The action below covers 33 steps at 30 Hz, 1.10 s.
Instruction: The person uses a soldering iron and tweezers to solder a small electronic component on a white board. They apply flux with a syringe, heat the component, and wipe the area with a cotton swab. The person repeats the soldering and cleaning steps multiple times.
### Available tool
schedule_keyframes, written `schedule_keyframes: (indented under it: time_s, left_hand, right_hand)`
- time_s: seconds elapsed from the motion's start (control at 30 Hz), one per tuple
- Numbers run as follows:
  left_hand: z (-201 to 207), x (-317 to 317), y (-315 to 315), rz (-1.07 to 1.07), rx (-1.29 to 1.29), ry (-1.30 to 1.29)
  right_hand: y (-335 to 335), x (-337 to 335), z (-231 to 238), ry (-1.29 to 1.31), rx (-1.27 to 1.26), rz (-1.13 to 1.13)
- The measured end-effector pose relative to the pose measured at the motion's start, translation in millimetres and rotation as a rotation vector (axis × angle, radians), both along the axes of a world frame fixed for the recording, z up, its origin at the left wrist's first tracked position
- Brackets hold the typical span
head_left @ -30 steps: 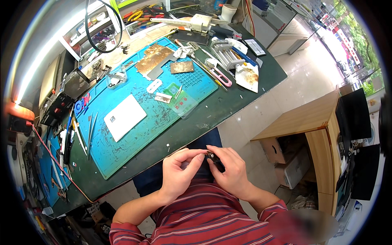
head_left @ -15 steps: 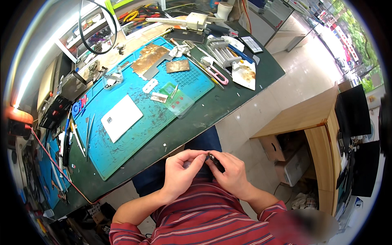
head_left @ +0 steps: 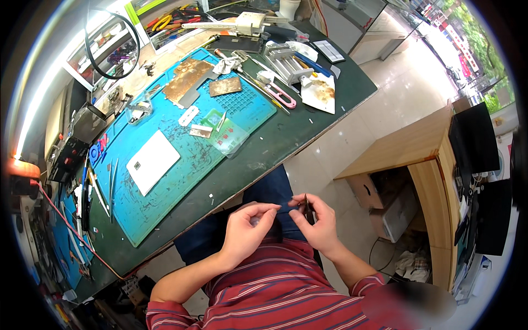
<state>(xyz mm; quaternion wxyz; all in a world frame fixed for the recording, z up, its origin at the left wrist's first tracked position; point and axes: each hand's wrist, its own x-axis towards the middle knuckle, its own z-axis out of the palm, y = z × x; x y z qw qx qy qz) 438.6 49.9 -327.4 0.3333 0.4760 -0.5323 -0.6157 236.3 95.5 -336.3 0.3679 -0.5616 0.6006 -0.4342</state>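
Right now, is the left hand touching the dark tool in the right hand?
Apart. The head view shows blue trousers through a gap between the left hand and the right hand, which holds the dark tool.

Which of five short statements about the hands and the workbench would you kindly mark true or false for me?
1. A dark object is in the grip of the right hand. True.
2. The left hand rests on the blue mat. False: it is off the bench, in front of the lap.
3. A white panel lies on the blue mat. True.
4. The pink-handled tool lies in the middle of the blue mat. False: it lies beyond the mat's right edge.
5. The person's striped shirt is green. False: it is red.
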Motion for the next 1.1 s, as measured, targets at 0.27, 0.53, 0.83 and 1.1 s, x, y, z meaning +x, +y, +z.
schedule_keyframes:
  time_s: [0.27,0.53,0.83,1.1]
  left_hand:
    - [4.7,0.5,0.5,0.037,-0.296,-0.045]
    - [14.1,4.8,-5.4,0.034,-0.536,-0.186]
    - [14.8,5.6,-5.9,0.061,-0.647,-0.198]
    - [8.6,4.4,-4.7,0.080,-0.742,-0.229]
  right_hand:
    - [-25.8,18.2,27.1,0.318,-0.445,0.102]
    - [-30.1,24.3,31.8,0.360,-0.481,0.114]
    - [-32.1,28.4,31.5,0.319,-0.472,0.109]
    - [-33.0,30.5,31.9,0.334,-0.465,0.091]
